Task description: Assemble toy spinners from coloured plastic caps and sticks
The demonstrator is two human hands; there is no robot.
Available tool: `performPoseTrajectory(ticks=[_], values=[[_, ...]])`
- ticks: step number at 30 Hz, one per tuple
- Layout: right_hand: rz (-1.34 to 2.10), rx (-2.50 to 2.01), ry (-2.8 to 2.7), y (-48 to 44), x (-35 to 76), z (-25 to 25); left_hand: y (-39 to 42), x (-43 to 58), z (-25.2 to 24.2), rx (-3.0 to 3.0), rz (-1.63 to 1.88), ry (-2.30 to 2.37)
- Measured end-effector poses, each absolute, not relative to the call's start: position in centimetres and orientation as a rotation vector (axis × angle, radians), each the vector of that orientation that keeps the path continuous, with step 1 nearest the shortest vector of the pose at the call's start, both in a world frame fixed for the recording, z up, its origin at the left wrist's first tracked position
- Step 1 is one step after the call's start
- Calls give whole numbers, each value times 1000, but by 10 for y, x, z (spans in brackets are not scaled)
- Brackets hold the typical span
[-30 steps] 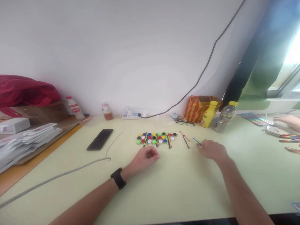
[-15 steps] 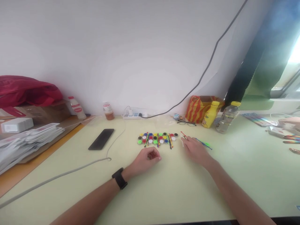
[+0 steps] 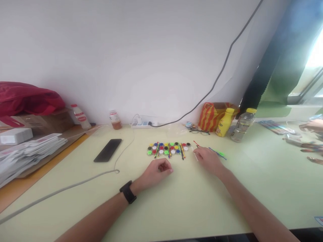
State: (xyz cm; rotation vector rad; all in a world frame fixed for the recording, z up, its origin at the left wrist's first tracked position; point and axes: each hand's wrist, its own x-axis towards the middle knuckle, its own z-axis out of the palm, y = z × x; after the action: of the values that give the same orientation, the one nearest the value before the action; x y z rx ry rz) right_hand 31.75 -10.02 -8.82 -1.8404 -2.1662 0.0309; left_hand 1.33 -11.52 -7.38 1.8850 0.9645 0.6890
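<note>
My right hand [image 3: 207, 160] is low over the table, its fingertips closed on a thin white plastic stick [image 3: 195, 155]. A red stick [image 3: 196, 144] lies just beyond those fingers, and blue and green sticks [image 3: 218, 153] lie to the right of the hand. My left hand [image 3: 155, 173] rests on the table, fingers curled loosely toward the thumb, with nothing visible in the hollow. Beyond it stand rows of small round pots [image 3: 161, 152] with coloured lids. Bundles of coloured sticks [image 3: 182, 151] lie across the rows; the rightmost is nearest the white stick.
A phone [image 3: 108, 150] and a grey cable [image 3: 75, 186] lie on the left. Along the wall are a power strip [image 3: 141, 125], glasses [image 3: 200, 131], a striped bag [image 3: 207, 117], a yellow bottle [image 3: 224, 123] and a clear bottle [image 3: 242, 126]. Another person's hand [image 3: 313, 125] shows at far right.
My right hand has shifted slightly, and more of the white stick shows beside its fingertips. My left hand stays in place. The view has turned slightly.
</note>
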Motion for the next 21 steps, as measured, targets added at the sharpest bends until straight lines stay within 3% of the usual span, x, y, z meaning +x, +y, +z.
performPoseTrajectory(ticks=[11, 17, 21], values=[[-1, -1490, -2081, -101, 322, -80, -115, 12, -76, 1899, 691, 955], [203, -1519, -1937, -97, 325, -87, -115, 12, -75, 1900, 678, 950], [160, -1465, -1956, -94, 322, -94, -116, 12, -73, 1902, 672, 955]])
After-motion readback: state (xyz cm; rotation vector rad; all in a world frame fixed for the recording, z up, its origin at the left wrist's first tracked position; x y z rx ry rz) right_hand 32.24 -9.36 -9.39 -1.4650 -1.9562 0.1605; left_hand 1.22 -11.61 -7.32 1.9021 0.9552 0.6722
